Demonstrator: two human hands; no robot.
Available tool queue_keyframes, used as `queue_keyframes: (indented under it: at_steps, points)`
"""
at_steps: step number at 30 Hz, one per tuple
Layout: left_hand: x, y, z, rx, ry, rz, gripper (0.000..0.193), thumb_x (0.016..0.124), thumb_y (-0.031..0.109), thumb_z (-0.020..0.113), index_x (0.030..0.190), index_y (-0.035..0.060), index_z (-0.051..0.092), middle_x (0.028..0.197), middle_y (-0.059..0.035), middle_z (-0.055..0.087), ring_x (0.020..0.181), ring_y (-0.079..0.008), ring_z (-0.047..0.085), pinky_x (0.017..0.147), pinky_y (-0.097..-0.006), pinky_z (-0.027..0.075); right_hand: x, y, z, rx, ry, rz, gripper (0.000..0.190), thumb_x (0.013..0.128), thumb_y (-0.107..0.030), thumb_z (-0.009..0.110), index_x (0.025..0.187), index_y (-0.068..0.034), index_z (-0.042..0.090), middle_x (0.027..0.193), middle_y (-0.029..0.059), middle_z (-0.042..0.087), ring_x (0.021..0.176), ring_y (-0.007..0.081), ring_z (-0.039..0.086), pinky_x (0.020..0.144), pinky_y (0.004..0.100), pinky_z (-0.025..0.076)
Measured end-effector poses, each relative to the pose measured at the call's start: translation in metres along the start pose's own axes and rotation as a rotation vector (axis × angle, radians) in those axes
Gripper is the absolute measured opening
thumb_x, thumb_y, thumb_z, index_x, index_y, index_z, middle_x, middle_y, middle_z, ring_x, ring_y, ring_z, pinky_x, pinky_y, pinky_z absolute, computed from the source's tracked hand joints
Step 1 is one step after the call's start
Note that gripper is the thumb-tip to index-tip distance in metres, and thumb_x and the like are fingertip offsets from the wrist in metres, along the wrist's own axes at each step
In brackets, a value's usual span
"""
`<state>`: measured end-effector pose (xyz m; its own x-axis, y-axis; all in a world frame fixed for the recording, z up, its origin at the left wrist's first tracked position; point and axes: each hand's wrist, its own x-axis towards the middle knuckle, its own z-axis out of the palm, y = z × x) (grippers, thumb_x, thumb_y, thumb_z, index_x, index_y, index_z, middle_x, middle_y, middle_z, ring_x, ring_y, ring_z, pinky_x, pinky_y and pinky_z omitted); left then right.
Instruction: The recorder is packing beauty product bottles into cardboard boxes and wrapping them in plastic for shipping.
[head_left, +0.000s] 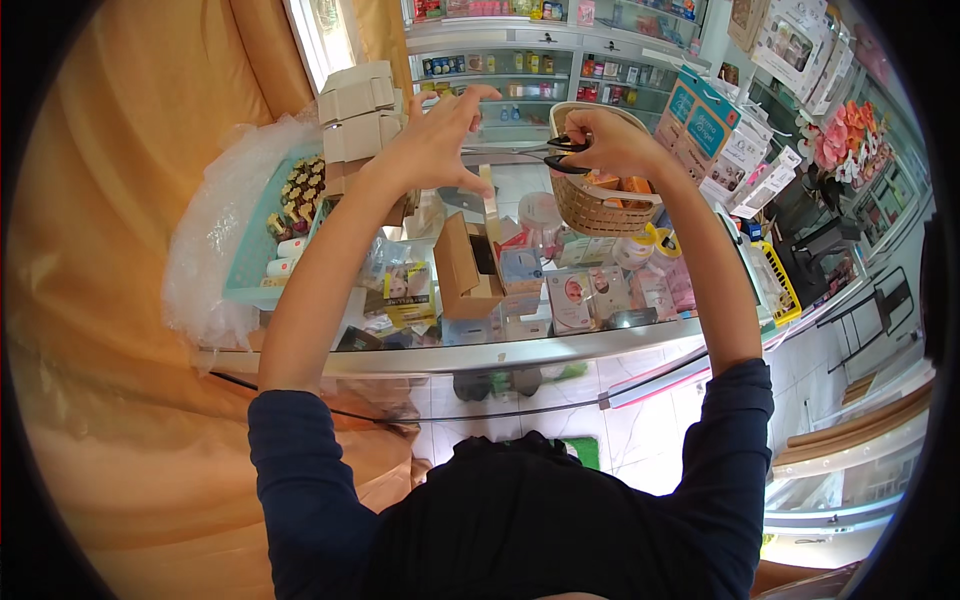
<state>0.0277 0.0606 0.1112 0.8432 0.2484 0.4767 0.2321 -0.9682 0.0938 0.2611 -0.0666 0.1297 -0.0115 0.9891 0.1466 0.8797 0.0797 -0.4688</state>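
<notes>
My right hand (611, 141) grips a pair of black-handled scissors (564, 154) over the rim of a woven plastic basket (604, 210); the blades point left. My left hand (448, 139) is raised over the glass counter with its fingers spread and curved. Just below it a strip of clear or yellowish tape (489, 202) stands upright, close to its thumb; whether they touch I cannot tell. Under the strip an opened brown cardboard box (466, 274) stands on the counter. Small orange packs lie in the basket.
Left are a teal basket (251, 247) of small bottles, bubble wrap (202, 240) and stacked cardboard boxes (361, 112). Cosmetic boxes (570, 300) crowd the counter's front metal edge (525, 354). Hanging packs (701, 124) and a yellow basket (784, 285) are on the right; glass shelves rise behind.
</notes>
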Motion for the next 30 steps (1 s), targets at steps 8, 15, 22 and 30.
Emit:
queue_keyframes:
  at_steps: [8, 15, 22, 30]
  points:
    - [0.003, 0.0, 0.003, -0.375, -0.112, -0.079, 0.1, 0.054, 0.022, 0.089, 0.134, 0.0167, 0.029, 0.094, -0.0062, 0.047, 0.095, -0.0235, 0.054, 0.096, -0.0402, 0.038, -0.004, -0.001, 0.001, -0.032, 0.024, -0.039, 0.037, 0.076, -0.017, 0.073, 0.073, -0.008, 0.037, 0.07, -0.0002, 0.044, 0.062, 0.0089, 0.046, 0.045, 0.0252, 0.046]
    - [0.001, -0.006, 0.01, -0.411, -0.06, -0.008, 0.099, 0.056, 0.02, 0.088, 0.133, 0.0139, 0.026, 0.092, -0.007, 0.045, 0.091, -0.0237, 0.053, 0.086, -0.0374, 0.045, -0.005, 0.0, 0.001, -0.052, 0.047, -0.093, 0.037, 0.076, -0.016, 0.073, 0.073, -0.008, 0.037, 0.069, -0.0003, 0.043, 0.061, 0.0091, 0.045, 0.044, 0.0252, 0.044]
    - [0.001, -0.002, 0.007, -0.436, -0.12, -0.068, 0.1, 0.058, 0.017, 0.088, 0.135, 0.0142, 0.025, 0.097, -0.0061, 0.043, 0.098, -0.0219, 0.052, 0.096, -0.0383, 0.04, -0.008, -0.006, 0.002, -0.027, 0.047, -0.055, 0.038, 0.077, -0.015, 0.073, 0.072, -0.009, 0.036, 0.067, -0.0005, 0.04, 0.059, 0.0094, 0.042, 0.043, 0.0255, 0.043]
    - [0.001, -0.003, 0.01, -0.446, -0.115, -0.056, 0.1, 0.057, 0.016, 0.087, 0.135, 0.0148, 0.025, 0.097, -0.0064, 0.043, 0.098, -0.0227, 0.052, 0.096, -0.0392, 0.041, -0.012, -0.009, 0.002, 0.001, 0.061, -0.053, 0.039, 0.075, -0.015, 0.073, 0.071, -0.008, 0.035, 0.064, -0.0002, 0.037, 0.059, 0.0103, 0.038, 0.047, 0.0282, 0.035]
